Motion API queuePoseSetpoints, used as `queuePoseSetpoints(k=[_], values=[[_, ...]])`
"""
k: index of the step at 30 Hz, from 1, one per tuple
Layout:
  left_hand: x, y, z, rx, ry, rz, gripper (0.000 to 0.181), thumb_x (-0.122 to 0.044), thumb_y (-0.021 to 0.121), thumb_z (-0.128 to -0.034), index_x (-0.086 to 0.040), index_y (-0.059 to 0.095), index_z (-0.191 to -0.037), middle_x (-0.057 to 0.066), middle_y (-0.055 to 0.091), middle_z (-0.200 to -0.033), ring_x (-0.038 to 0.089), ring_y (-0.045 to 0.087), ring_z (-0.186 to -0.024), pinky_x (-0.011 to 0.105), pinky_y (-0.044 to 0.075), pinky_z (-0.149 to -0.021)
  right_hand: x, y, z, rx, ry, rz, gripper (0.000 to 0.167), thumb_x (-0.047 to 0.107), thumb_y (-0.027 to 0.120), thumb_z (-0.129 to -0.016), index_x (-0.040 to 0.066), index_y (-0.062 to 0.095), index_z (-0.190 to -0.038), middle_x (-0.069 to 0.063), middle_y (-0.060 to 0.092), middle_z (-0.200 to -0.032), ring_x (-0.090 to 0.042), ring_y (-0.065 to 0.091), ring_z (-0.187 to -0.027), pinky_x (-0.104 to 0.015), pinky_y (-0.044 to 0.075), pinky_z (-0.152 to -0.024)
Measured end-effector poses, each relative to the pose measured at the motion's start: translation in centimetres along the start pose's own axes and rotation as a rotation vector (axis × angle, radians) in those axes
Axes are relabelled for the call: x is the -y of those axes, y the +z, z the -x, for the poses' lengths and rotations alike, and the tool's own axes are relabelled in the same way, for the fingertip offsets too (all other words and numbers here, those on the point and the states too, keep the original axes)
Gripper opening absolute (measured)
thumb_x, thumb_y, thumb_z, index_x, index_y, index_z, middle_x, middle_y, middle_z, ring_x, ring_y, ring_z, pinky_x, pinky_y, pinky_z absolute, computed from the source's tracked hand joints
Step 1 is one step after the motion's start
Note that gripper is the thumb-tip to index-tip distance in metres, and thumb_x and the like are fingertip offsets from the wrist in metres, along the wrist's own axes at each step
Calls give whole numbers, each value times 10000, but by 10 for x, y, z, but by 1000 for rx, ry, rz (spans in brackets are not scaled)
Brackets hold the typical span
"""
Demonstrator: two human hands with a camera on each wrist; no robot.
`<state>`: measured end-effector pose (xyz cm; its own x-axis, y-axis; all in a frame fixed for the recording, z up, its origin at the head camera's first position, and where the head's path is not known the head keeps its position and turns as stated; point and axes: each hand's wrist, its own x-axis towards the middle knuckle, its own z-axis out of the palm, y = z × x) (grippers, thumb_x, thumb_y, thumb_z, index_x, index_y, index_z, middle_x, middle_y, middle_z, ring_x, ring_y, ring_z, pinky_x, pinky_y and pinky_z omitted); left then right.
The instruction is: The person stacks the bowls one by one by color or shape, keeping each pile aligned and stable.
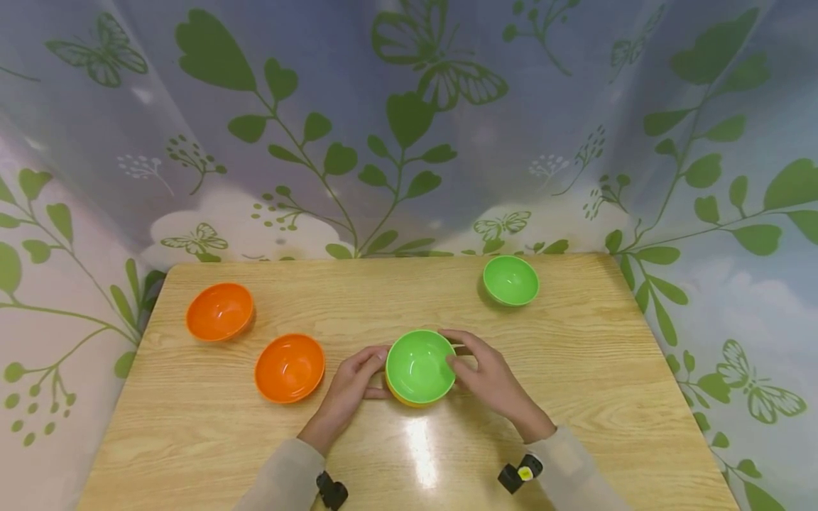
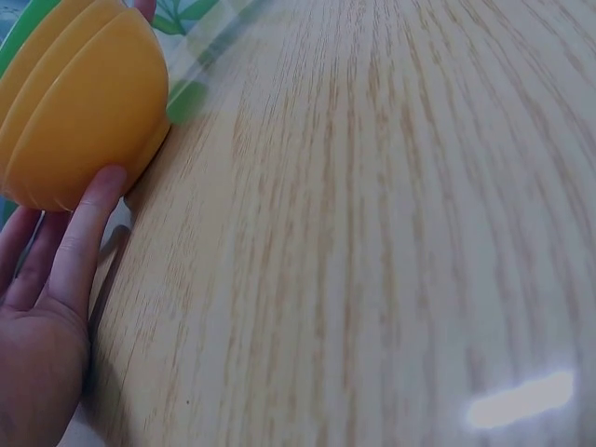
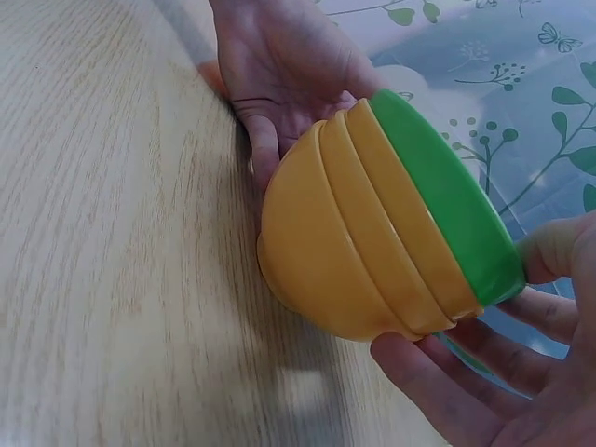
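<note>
A green bowl sits on top of a stack of nested yellow bowls at the middle of the table. My right hand grips the green bowl's right edge, thumb at the rim, with fingertips also against the yellow bowls below. On the other side, my left hand holds the yellow bowls, its fingers along their lower wall. The right wrist view shows the stack tilted in the picture, with the green rim standing out above the yellow ones. Whether the stack's base touches the table is unclear.
Two orange bowls stand apart on the left, one farther back and one nearer. Another green bowl stands at the back right. A patterned curtain borders the wooden table behind and at the sides.
</note>
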<state>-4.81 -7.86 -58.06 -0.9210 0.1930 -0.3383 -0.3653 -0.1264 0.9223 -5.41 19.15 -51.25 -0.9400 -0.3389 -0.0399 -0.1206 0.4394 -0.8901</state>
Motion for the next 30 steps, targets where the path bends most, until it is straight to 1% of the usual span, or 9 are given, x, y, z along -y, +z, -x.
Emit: queuePoseSetpoints(k=[3, 7, 9, 14, 19, 23, 28, 30], values=[[0, 0, 0, -5, -2, -3, 446, -358, 613, -1128, -25, 685, -1415, 166, 629, -1543, 224, 707, -1256, 406, 716, -845, -2, 0, 0, 5, 7, -4, 429, 143, 612, -1108, 86, 596, -1533, -191, 610, -1558, -440, 663, -1311, -429, 688, -958], [0, 0, 0, -3, 1, -3, 461, -371, 616, -1124, -26, 683, -1422, 172, 629, -1542, 242, 701, -1275, 404, 716, -846, -4, 2, 1, 17, 39, -68, 418, 176, 604, -1123, 98, 595, -1533, -208, 586, -1576, -474, 637, -1339, -405, 716, -865], [1, 0, 0, -1, 3, 0, 468, -374, 618, -1122, -22, 682, -1424, 177, 631, -1539, 250, 697, -1285, 406, 716, -846, -5, 2, 1, 18, 52, -98, 416, 179, 605, -1125, 97, 596, -1533, -212, 580, -1579, -483, 627, -1348, -416, 719, -848], [1, -1, 0, -2, 6, 2, 474, -370, 621, -1121, -16, 677, -1432, 187, 635, -1532, 258, 703, -1278, 409, 717, -838, -4, 3, 1, 19, 71, -120, 411, 206, 601, -1134, 93, 600, -1529, -211, 591, -1565, -477, 624, -1355, -421, 719, -852], [1, -1, 1, -1, 7, -2, 481, -370, 627, -1117, -11, 673, -1434, 190, 627, -1541, 252, 707, -1267, 409, 717, -838, -5, 2, 2, 21, 141, -169, 418, 291, 567, -1156, 98, 606, -1524, -229, 612, -1502, -440, 660, -1308, -449, 721, -832], [1, -1, 0, 5, 6, -4, 481, -376, 625, -1118, -19, 675, -1435, 179, 625, -1546, 246, 696, -1277, 406, 717, -841, -7, 1, 3, 17, 190, -221, 430, 326, 553, -1161, 71, 621, -1500, -245, 614, -1453, -400, 692, -1240, -477, 717, -837], [2, -2, -1, 13, 7, 0, 483, -379, 628, -1117, -20, 674, -1437, 178, 624, -1547, 237, 698, -1272, 406, 716, -843, -11, -2, 3, 2, 196, -256, 411, 316, 564, -1155, 36, 656, -1442, -243, 622, -1489, -402, 659, -1308, -481, 713, -855], [2, -2, -1, 13, 5, 0, 486, -385, 629, -1116, -21, 674, -1436, 177, 624, -1547, 230, 705, -1257, 405, 717, -841, -14, -4, 3, 1, 197, -264, 400, 307, 568, -1154, 34, 663, -1430, -236, 623, -1506, -398, 653, -1310, -492, 711, -865]])
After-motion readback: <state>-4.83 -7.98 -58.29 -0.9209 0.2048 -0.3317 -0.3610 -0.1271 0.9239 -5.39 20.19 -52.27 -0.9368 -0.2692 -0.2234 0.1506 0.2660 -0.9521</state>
